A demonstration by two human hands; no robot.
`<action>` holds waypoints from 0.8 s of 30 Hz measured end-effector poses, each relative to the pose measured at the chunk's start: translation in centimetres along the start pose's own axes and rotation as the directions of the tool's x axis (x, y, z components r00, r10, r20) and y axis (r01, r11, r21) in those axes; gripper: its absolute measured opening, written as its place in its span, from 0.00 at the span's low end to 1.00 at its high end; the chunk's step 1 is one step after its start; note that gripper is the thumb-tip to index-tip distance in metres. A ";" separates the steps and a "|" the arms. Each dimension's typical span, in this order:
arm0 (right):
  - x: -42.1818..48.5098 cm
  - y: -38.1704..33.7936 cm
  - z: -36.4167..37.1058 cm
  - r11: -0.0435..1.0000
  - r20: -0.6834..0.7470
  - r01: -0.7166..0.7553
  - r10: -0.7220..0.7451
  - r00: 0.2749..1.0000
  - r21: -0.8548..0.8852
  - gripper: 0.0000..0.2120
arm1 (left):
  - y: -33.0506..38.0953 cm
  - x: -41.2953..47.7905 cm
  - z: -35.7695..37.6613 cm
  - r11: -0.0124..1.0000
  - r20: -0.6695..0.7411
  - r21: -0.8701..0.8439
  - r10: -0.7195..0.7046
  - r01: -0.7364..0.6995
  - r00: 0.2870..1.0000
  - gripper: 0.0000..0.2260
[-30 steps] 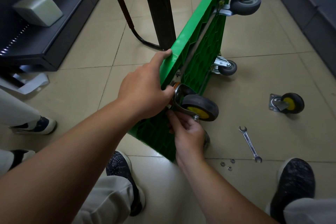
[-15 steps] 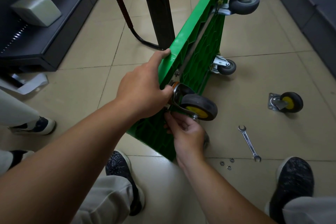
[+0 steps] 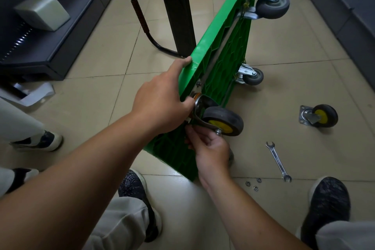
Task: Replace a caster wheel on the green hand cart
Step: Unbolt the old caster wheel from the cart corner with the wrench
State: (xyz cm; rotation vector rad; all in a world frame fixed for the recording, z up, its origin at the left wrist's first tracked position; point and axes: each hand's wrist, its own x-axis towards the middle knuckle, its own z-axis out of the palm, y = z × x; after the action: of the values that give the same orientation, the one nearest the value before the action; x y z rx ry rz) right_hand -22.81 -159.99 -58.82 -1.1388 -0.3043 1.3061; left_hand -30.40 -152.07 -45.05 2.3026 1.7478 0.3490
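Note:
The green hand cart [image 3: 221, 46] stands on its side on the tiled floor, underside facing right. A black caster wheel with a yellow hub [image 3: 223, 121] sits against the cart's near lower corner. My left hand [image 3: 162, 103] grips the cart's upper edge beside that caster, index finger stretched along the edge. My right hand [image 3: 209, 148] is just below the caster, fingers curled and pinching at its mounting plate; what they pinch is hidden. A second yellow-hub caster [image 3: 318, 116] lies loose on the floor to the right.
A wrench [image 3: 278, 161] lies on the tiles right of my right hand, with three small nuts or washers [image 3: 253, 184] near it. Two grey casters [image 3: 272, 6] [image 3: 252, 76] remain on the cart. Dark shelving runs along both sides. Another person's shoes [image 3: 38, 141] are at the left.
Both hands stay at the near caster; my right hand's fingers shift slightly at the mounting plate. The cart has not moved.

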 end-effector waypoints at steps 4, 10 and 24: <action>-0.1 0.0 0.0 0.998 -0.026 -0.047 0.048 0.999 0.029 0.02 | -0.1 0.0 0.0 1.000 -0.003 0.004 0.001 -0.001 1.000 0.34; 0.2 -0.3 -0.3 0.995 -0.061 -0.098 0.096 0.993 -0.033 0.11 | 0.0 0.0 0.1 1.000 -0.003 -0.012 0.004 -0.004 1.000 0.35; 0.3 0.3 0.0 0.993 0.017 -0.093 0.092 0.996 0.071 0.03 | -0.1 0.0 0.1 1.000 -0.012 0.000 0.006 -0.006 1.000 0.34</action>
State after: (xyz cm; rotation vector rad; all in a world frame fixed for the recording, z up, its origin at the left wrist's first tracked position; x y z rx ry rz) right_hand -22.89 -159.78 -59.23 -1.0946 -0.2151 1.3956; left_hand -30.41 -152.07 -45.18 2.3113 1.7466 0.3653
